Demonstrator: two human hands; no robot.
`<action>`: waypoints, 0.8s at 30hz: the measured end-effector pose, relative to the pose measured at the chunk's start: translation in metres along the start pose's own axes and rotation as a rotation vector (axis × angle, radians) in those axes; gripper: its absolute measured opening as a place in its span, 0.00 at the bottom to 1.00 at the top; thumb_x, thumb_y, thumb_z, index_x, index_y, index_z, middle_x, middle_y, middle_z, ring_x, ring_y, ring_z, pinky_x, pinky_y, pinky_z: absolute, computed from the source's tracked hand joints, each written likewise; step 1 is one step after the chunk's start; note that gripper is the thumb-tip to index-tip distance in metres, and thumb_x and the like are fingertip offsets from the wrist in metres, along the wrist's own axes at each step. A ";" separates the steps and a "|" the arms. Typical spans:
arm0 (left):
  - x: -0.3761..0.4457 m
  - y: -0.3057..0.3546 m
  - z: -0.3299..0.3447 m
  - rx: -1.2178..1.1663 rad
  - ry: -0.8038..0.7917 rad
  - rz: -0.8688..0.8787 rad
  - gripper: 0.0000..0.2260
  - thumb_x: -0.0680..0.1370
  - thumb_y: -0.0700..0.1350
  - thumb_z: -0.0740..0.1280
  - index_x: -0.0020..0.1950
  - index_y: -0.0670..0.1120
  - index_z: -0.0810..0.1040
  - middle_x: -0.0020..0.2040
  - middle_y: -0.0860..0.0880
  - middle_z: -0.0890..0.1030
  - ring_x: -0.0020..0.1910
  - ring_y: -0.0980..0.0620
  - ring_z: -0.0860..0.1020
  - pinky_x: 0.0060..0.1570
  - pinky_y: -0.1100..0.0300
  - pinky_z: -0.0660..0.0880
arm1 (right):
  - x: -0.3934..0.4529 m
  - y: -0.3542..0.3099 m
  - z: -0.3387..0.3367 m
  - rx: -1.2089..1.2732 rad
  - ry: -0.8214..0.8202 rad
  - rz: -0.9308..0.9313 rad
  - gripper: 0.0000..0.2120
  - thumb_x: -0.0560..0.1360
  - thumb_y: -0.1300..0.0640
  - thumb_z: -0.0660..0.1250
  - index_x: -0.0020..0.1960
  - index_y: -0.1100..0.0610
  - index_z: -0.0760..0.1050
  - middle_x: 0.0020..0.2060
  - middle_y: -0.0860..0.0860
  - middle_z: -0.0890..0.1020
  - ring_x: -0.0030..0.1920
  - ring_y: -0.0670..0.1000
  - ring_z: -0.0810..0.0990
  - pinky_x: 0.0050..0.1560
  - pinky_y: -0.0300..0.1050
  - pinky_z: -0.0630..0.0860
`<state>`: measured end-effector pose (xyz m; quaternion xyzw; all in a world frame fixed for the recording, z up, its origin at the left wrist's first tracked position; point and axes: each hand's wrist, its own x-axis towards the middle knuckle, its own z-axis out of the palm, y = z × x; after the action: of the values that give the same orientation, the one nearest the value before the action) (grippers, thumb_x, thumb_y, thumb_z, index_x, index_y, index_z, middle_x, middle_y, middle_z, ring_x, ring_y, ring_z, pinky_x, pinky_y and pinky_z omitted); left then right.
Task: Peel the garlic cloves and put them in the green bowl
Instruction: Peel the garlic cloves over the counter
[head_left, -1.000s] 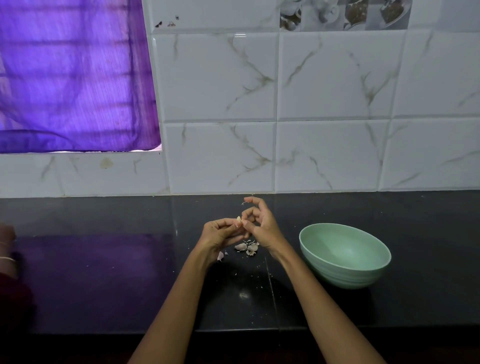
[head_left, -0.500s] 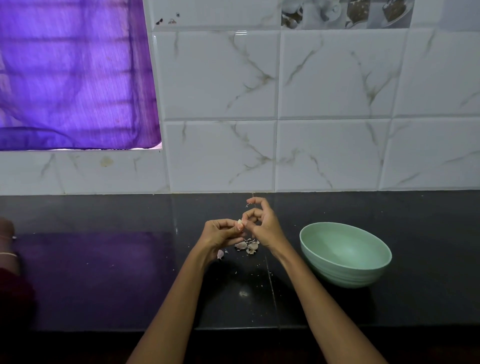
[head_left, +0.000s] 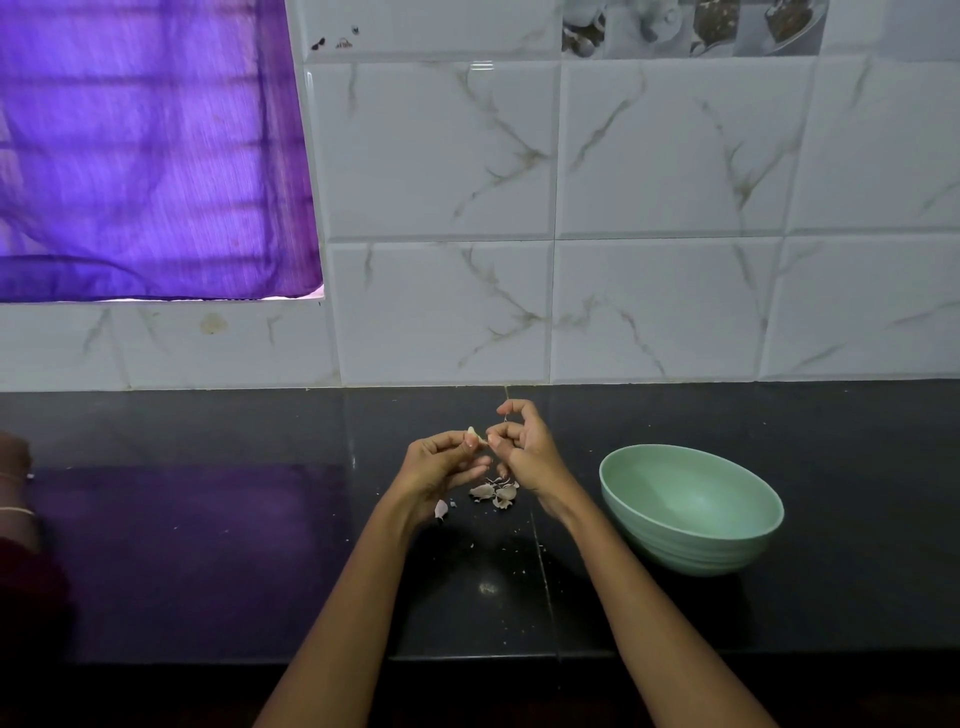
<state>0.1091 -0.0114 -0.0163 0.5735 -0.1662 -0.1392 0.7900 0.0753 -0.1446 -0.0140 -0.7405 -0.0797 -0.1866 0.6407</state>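
My left hand (head_left: 441, 467) has its fingers curled round a small pale garlic clove (head_left: 475, 435), smooth and rounded where it shows above my fingertips. My right hand (head_left: 524, 449) meets it from the other side, thumb and forefinger pinched at the clove's tip, the other fingers bent and lifted clear. Under my hands lie papery garlic skins (head_left: 493, 493), thin, curled and brittle (a few crumbs scattered nearer me). The counter (head_left: 208, 545) is polished black stone, glossy enough to mirror the purple curtain (head_left: 145, 150). The green bowl (head_left: 691, 512), matte with a ribbed outer wall, sits just right of my right wrist, its mouth unobstructed. Marbled white tiles (head_left: 665, 306) close off the counter's far edge.
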 end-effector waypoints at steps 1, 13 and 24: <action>0.000 0.000 0.000 -0.001 0.004 0.004 0.05 0.77 0.35 0.63 0.47 0.38 0.78 0.34 0.48 0.84 0.34 0.55 0.83 0.36 0.66 0.80 | 0.000 0.000 0.000 0.002 0.010 -0.003 0.12 0.76 0.69 0.59 0.53 0.55 0.64 0.38 0.52 0.76 0.23 0.40 0.70 0.25 0.33 0.68; 0.006 -0.003 -0.001 0.016 0.115 0.068 0.08 0.78 0.33 0.61 0.52 0.37 0.79 0.41 0.43 0.84 0.35 0.52 0.84 0.37 0.64 0.80 | 0.002 0.009 -0.006 -0.451 0.244 -0.168 0.08 0.67 0.64 0.72 0.45 0.57 0.80 0.42 0.52 0.82 0.42 0.48 0.78 0.43 0.42 0.74; 0.010 -0.013 0.005 0.088 0.170 0.125 0.07 0.78 0.33 0.62 0.52 0.34 0.78 0.38 0.43 0.82 0.33 0.57 0.82 0.39 0.66 0.80 | -0.003 0.011 0.006 -0.751 0.166 -0.159 0.06 0.72 0.53 0.69 0.44 0.56 0.80 0.38 0.51 0.84 0.40 0.51 0.82 0.39 0.45 0.76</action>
<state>0.1159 -0.0242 -0.0265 0.6060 -0.1399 -0.0330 0.7824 0.0771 -0.1406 -0.0256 -0.8974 -0.0110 -0.3111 0.3128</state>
